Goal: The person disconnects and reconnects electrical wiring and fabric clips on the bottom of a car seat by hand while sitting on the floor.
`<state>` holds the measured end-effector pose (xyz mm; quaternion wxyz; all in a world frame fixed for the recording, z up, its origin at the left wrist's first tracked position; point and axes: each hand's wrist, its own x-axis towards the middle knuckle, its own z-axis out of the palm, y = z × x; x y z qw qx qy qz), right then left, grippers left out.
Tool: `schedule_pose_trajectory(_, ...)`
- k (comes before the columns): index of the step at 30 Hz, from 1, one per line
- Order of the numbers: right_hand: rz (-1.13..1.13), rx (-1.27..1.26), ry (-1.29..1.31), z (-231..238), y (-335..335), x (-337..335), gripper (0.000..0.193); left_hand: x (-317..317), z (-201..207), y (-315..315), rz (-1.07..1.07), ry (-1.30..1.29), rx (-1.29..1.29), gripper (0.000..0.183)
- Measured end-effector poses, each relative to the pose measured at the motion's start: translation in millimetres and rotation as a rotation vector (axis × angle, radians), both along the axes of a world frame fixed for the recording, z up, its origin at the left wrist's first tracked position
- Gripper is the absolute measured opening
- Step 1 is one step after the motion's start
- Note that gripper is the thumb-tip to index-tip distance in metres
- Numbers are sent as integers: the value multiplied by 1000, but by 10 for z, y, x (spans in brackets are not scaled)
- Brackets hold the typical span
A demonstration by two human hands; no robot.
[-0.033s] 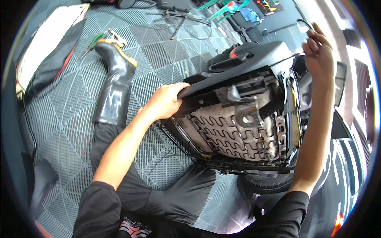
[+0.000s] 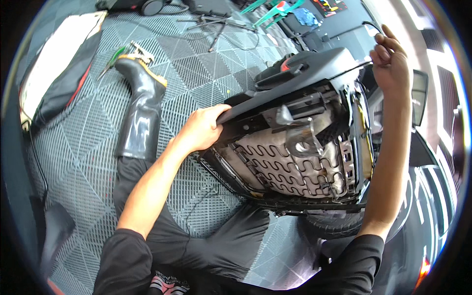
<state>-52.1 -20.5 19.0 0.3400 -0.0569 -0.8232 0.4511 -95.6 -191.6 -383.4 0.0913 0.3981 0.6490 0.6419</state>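
A car seat [image 2: 282, 164] is tipped up in front of me, its underside with wavy wire springs and metal frame facing me. My left hand [image 2: 200, 127] is closed around the near end of the dark plastic side trim [image 2: 290, 93] along the seat's upper edge. My right hand [image 2: 392, 61] is raised beyond the seat's right corner, fingers curled around a thin black strip [image 2: 371, 24] whose bent end sticks out above the fingers. Another dark length of it seems to run from the hand down to the trim; the hand partly hides the join.
My booted leg [image 2: 140, 113] stretches ahead on the grey grid floor tiles [image 2: 196, 64]. A black car [image 2: 423, 216] and a tyre [image 2: 329, 226] are at the right. Far off stand a tripod-like stand [image 2: 216, 29] and a green chair [image 2: 280, 12]. A white-and-black panel [image 2: 59, 64] lies left.
The view has shifted slightly. Both hands keep their hold, and the seat stays tipped as before.
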Motion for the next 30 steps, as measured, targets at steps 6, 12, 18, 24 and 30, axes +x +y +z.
schedule_pose_trajectory(6,303,-70,-17,-35,-199,568,31,70,-31,26,44,-17,25,49)
schedule_pose_trajectory(12,209,285,119,-440,-1039,620,24,80,260,-315,-175,-235,-8,67)
schedule_pose_trajectory(18,298,436,129,-556,-1019,778,19,172,544,-657,-18,-272,315,39)
schedule_pose_trajectory(24,529,356,169,-1501,-1943,1096,16,615,819,-565,40,-372,482,28)
schedule_pose_trajectory(30,558,127,493,-2098,-1880,698,15,751,895,-385,-125,-389,412,38)
